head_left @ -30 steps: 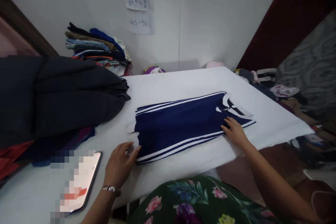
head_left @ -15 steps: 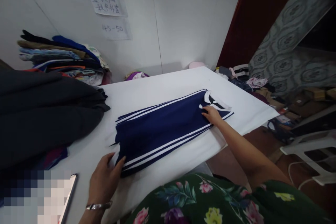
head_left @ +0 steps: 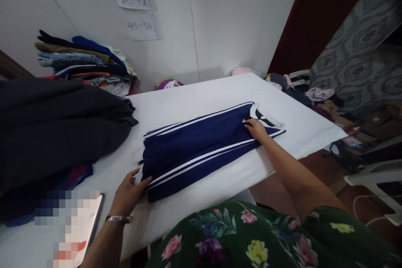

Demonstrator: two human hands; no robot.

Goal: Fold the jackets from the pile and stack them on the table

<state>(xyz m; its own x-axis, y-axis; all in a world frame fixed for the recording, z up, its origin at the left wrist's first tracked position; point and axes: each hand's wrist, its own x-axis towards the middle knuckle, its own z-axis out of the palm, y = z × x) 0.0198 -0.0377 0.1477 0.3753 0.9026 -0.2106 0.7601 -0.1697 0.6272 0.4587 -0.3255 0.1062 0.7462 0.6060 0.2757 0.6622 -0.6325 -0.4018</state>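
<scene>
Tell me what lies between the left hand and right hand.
The navy shirt lies between the left hand and the right hand, as the head view shows.

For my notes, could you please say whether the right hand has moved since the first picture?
Yes: the right hand has moved forward, closer to the far edge of the table.

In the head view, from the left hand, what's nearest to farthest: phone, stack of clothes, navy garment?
1. Navy garment: touching the left hand.
2. Phone: to the hand's left.
3. Stack of clothes: at the back left.
</scene>
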